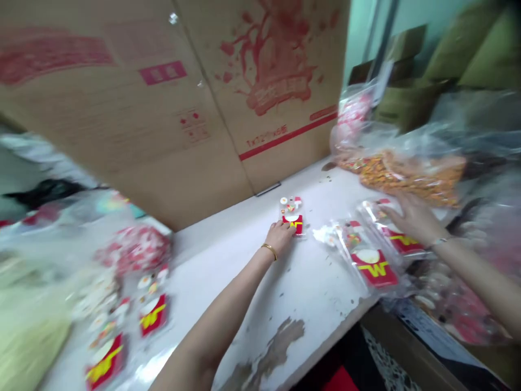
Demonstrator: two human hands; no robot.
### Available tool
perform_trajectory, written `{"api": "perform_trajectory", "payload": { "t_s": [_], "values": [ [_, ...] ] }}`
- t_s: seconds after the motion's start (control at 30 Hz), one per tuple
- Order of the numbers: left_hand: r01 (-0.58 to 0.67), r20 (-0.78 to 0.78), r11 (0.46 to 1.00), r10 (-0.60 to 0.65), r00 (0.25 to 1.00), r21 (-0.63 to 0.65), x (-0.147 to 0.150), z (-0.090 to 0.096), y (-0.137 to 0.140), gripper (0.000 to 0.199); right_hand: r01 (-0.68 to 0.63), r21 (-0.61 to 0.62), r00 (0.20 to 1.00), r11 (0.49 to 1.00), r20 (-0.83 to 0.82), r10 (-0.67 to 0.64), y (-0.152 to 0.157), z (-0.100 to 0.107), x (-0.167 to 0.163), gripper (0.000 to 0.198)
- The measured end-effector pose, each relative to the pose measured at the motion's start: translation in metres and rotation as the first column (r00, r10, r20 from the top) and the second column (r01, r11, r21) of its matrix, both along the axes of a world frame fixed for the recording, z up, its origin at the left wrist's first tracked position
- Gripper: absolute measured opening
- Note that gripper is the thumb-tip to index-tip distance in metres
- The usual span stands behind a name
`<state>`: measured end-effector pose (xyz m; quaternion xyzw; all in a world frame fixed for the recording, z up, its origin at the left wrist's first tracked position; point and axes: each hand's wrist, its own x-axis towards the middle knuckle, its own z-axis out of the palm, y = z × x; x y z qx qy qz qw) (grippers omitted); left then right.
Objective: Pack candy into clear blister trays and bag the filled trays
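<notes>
My left hand (280,235) reaches to the middle of the white table, fingers closed on the lower left edge of a small clear packet (296,209). Inside that packet show a red fries-box shape with a yellow zigzag mark and several tiny food-shaped pieces. To the right, my right hand (413,217) is open, thumb apart from the fingers, over another clear packet (401,239) of the same kind; motion blur hides whether it touches. Beside it lies a similar packet (374,267) with a red and yellow piece. Small white pieces (325,235) sit at its left end.
A large cardboard box (163,163) stands along the back of the table (244,260). At left are two more packets (152,315) and a bag of red and white pieces (136,247). Bags of orange pieces (411,174) and pink pieces (468,304) sit at right.
</notes>
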<state>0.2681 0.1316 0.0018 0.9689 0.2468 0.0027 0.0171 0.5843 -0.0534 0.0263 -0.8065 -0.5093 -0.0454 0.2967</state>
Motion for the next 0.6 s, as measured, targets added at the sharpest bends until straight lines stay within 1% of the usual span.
{"api": "perform_trajectory", "payload": {
  "t_s": [0.03,0.07,0.1,0.13,0.17,0.23,0.3,0.33,0.37,0.4,0.43,0.47,0.5,0.53,0.57,0.6],
  "values": [
    [0.005,-0.011,1.000,-0.006,1.000,-0.025,-0.026,0.003,-0.011,0.019,-0.133,0.011,0.988,0.991,0.078,0.132,0.003,0.009,-0.021,0.061],
    [0.019,-0.016,0.999,-0.020,1.000,-0.048,-0.053,0.005,-0.024,0.019,-0.268,0.015,0.955,0.963,0.134,0.264,0.006,0.017,-0.046,0.062],
    [0.038,-0.016,0.997,-0.039,0.999,-0.069,-0.080,0.007,-0.040,0.018,-0.401,-0.007,0.902,0.916,0.169,0.396,0.010,0.022,-0.073,0.062],
    [0.053,-0.010,0.995,-0.054,0.998,-0.089,-0.106,0.008,-0.058,0.018,-0.525,-0.053,0.830,0.850,0.192,0.524,0.013,0.024,-0.104,0.064],
    [0.056,0.001,0.993,-0.056,0.998,-0.105,-0.130,0.008,-0.078,0.017,-0.632,-0.108,0.740,0.767,0.208,0.640,0.016,0.024,-0.135,0.067],
    [0.025,0.038,0.991,-0.020,0.999,-0.132,-0.175,0.008,-0.119,0.017,-0.795,-0.224,0.523,0.564,0.219,0.824,0.018,0.015,-0.200,0.079],
    [-0.032,0.104,0.987,0.049,0.993,-0.158,-0.213,0.007,-0.158,0.018,-0.881,-0.294,0.320,0.371,0.207,0.924,0.020,-0.001,-0.256,0.092],
    [-0.062,0.151,0.982,0.090,0.984,-0.179,-0.230,0.006,-0.174,0.020,-0.902,-0.316,0.242,0.293,0.191,0.951,0.023,-0.011,-0.279,0.097],
    [-0.102,0.204,0.973,0.145,0.968,-0.206,-0.246,0.006,-0.187,0.024,-0.915,-0.332,0.182,0.231,0.171,0.968,0.027,-0.019,-0.297,0.103],
    [-0.164,0.259,0.959,0.224,0.940,-0.232,-0.261,0.005,-0.198,0.027,-0.920,-0.346,0.137,0.182,0.149,0.979,0.031,-0.027,-0.312,0.109],
    [-0.259,0.307,0.932,0.332,0.892,-0.254,-0.275,0.005,-0.205,0.028,-0.922,-0.362,0.101,0.141,0.127,0.987,0.036,-0.033,-0.324,0.114],
    [-0.386,0.338,0.882,0.462,0.820,-0.270,-0.287,0.004,-0.209,0.027,-0.920,-0.378,0.070,0.105,0.106,0.992,0.042,-0.037,-0.333,0.117],
    [-0.525,0.349,0.804,0.594,0.725,-0.280,-0.298,0.003,-0.212,0.024,-0.916,-0.394,0.043,0.074,0.087,0.995,0.046,-0.039,-0.340,0.118],
    [-0.651,0.341,0.706,0.706,0.620,-0.279,-0.307,0.000,-0.213,0.023,-0.911,-0.409,0.022,0.048,0.069,0.997,0.049,-0.040,-0.345,0.118],
    [-0.747,0.320,0.608,0.788,0.526,-0.268,-0.314,-0.003,-0.213,0.024,-0.907,-0.421,0.003,0.024,0.050,0.999,0.052,-0.040,-0.350,0.117],
    [-0.811,0.290,0.528,0.841,0.457,-0.252,-0.318,-0.006,-0.213,0.026,-0.904,-0.426,-0.009,0.006,0.032,0.999,0.052,-0.039,-0.354,0.116]
  ]
}}
